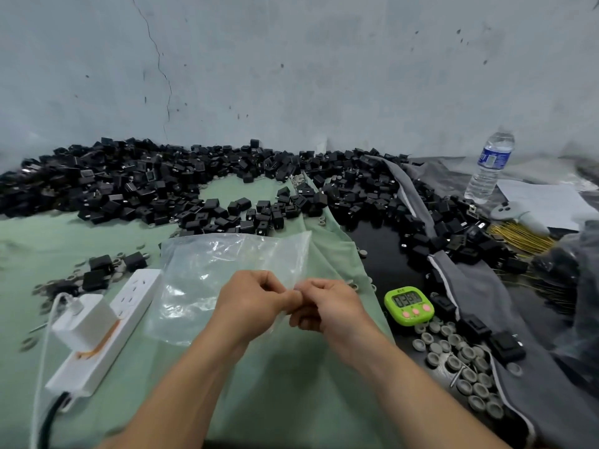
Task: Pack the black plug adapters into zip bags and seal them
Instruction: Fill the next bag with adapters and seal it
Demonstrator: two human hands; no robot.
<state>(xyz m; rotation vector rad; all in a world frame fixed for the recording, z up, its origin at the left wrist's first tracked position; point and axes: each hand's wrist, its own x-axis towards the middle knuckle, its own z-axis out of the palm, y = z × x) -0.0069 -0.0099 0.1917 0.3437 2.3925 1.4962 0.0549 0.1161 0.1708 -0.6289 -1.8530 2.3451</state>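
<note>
Both hands, left (pixel 256 301) and right (pixel 327 307), pinch the near edge of a clear bag (pixel 227 270) (empty, it seems); adapters (pixel 162 186) lie heaped beyond the bag.

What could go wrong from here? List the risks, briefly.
1. The left hand and the right hand both pinch the thin zip bag at one edge. The film may slip from the fingers or tear when pulled apart.
2. Small grey caps lie loose around the black plug adapters, so one might get scooped into the bag with them.
</note>
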